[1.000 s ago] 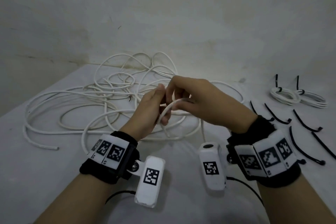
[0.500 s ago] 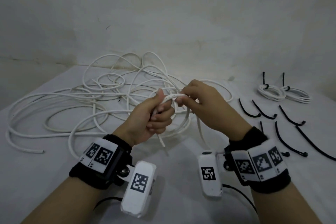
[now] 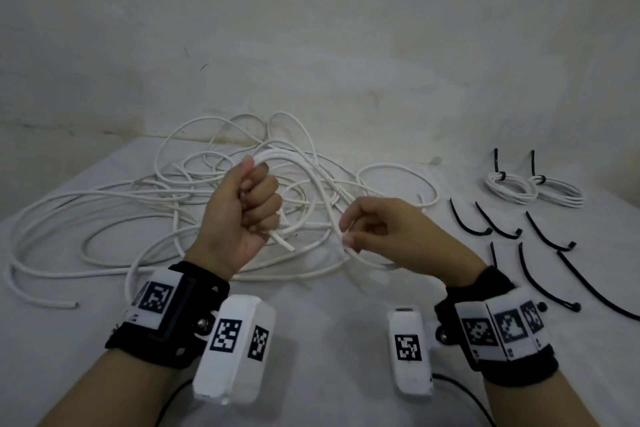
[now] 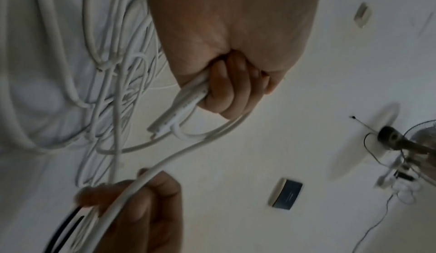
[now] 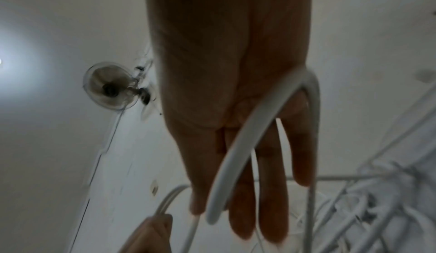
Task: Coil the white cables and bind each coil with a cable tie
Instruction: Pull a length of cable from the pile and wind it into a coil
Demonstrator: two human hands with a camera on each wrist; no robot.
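Observation:
My left hand (image 3: 249, 208) is raised in a fist around a white cable (image 3: 318, 177), whose cut end (image 3: 287, 246) sticks out below the fist. From the top of the fist the cable arcs right and down to my right hand (image 3: 349, 232), which holds it loosely between thumb and fingers. In the left wrist view the left hand's fingers (image 4: 226, 93) are curled round doubled strands of the cable (image 4: 188, 152). In the right wrist view the cable (image 5: 235, 154) runs across the right hand's palm and fingers (image 5: 247, 182). Behind both hands lies a loose tangle of white cables (image 3: 138, 204).
Two coils bound with black ties (image 3: 509, 185) (image 3: 557, 192) lie at the back right of the white table (image 3: 329, 305). Several loose black cable ties (image 3: 467, 222) lie in front of them. A wall stands close behind the table.
The hands were together at the centre; now they are apart. The left hand has risen into a fist on the cable, and the right hand has moved right and down along it.

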